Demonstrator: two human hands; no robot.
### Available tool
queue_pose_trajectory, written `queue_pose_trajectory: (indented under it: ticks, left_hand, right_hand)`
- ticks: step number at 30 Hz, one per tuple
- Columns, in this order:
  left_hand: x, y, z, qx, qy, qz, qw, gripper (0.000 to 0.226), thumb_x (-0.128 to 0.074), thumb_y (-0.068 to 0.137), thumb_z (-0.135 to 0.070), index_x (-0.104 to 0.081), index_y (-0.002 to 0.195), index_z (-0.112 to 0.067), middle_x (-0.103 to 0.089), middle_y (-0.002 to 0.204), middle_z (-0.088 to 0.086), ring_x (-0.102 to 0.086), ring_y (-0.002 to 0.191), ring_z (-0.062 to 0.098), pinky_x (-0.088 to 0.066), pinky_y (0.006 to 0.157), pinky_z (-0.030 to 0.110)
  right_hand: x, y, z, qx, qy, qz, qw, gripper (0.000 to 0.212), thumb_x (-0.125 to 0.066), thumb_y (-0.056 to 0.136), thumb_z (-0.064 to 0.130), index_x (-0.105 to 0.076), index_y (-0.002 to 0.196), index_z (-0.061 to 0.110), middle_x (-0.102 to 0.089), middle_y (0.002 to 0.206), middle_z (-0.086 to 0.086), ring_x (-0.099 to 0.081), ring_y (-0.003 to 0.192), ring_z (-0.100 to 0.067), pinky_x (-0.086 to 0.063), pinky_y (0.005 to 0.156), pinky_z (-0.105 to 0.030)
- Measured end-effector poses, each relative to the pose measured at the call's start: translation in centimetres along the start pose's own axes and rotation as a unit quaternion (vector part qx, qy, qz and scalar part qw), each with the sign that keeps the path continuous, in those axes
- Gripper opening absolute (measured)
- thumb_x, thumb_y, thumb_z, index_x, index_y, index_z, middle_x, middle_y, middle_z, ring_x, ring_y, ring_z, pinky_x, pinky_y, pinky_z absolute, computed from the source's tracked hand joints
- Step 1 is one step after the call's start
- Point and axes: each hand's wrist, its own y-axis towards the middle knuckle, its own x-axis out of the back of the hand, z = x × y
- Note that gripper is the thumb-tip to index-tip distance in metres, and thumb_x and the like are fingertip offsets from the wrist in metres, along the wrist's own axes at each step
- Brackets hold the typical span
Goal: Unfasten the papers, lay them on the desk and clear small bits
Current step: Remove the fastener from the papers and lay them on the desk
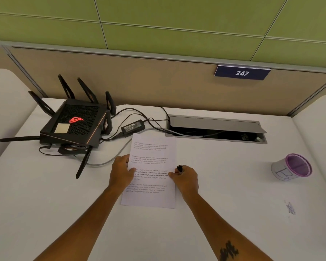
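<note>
- The right hand (184, 176) is pinching a small black binder clip (179, 168) in closed fingers at the right edge of the printed white paper sheets (151, 166).
- The left hand (121, 171) is pressing their left edge flat; the long axis is running away from the person on the white bench (233, 213).
- The purple-rimmed mesh cup (292, 167) is standing well right; the black router (73, 125) and cables are lying beyond.
</note>
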Motion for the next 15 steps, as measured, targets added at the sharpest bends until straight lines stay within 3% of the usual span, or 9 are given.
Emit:
queue_pose_trajectory:
  ticks: [4,8,11,15]
  left_hand:
    - [-0.1,0.0,-0.1,0.015,0.029,-0.001,0.999,0.066,-0.078,0.096,-0.019,-0.049,0.155,-0.013,-0.051,0.15,0.014,-0.065,0.125,0.036,-0.063,0.098,0.049]
    - [-0.1,-0.2,-0.3,0.011,0.035,-0.001,0.999,0.068,-0.077,0.097,-0.022,-0.046,0.157,-0.014,-0.048,0.154,0.014,-0.062,0.13,0.037,-0.062,0.102,0.053]
    - [-0.1,-0.6,-0.5,0.012,0.03,-0.008,0.999,0.067,-0.076,0.099,-0.024,-0.045,0.157,-0.013,-0.048,0.156,0.014,-0.059,0.134,0.037,-0.06,0.105,0.054]
    - [-0.4,-2.1,-0.6,-0.016,0.078,-0.032,0.996,0.068,-0.075,0.098,-0.03,-0.045,0.157,-0.012,-0.049,0.159,0.015,-0.048,0.144,0.038,-0.049,0.114,0.057]
  right_hand:
    - [-0.1,-0.1,0.2,-0.006,-0.032,-0.004,0.999,0.028,-0.085,0.083,0.039,-0.071,0.094,0.018,-0.074,0.091,0.004,-0.071,0.083,-0.018,-0.057,0.072,-0.031]
    - [0.0,-0.4,0.0,-0.002,-0.039,-0.007,0.999,0.032,-0.084,0.083,0.04,-0.066,0.102,0.02,-0.068,0.094,0.007,-0.068,0.085,-0.019,-0.054,0.072,-0.032]
    - [0.7,0.0,-0.6,-0.002,0.023,0.015,1.0,0.031,-0.082,0.086,0.034,-0.065,0.108,0.021,-0.068,0.099,0.007,-0.066,0.09,-0.018,-0.054,0.075,-0.03]
    - [2.8,0.7,-1.2,0.002,0.087,0.055,0.995,0.026,-0.072,0.095,0.027,-0.06,0.117,0.025,-0.064,0.102,0.012,-0.061,0.089,-0.005,-0.044,0.066,-0.02]
